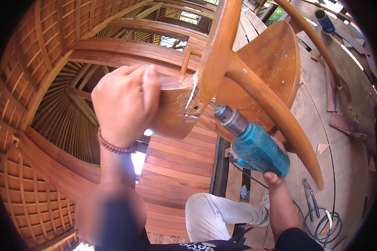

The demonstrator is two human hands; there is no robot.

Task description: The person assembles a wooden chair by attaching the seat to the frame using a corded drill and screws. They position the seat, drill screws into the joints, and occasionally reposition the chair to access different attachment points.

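My left hand [125,100] is closed round a thick brown wooden rail [171,113] of a varnished chair frame. White residue lines the joint where this rail meets the curved upright [215,54], and a dark round hole [196,108] shows beside it. My right hand [274,178] grips a teal power drill [262,148], its fingers mostly hidden behind the drill body. The metal chuck [230,117] points up and left at the joint, its tip close to the upright; whether it touches cannot be told. A curved chair leg [280,108] sweeps down past the drill.
A rounded wooden panel [276,62] stands behind the frame. Pliers [310,198] and a coiled dark cable [322,228] lie on the boards at the lower right. Wood offcuts [352,131] and a blue can [324,21] are farther right. My bent knee [203,209] is below.
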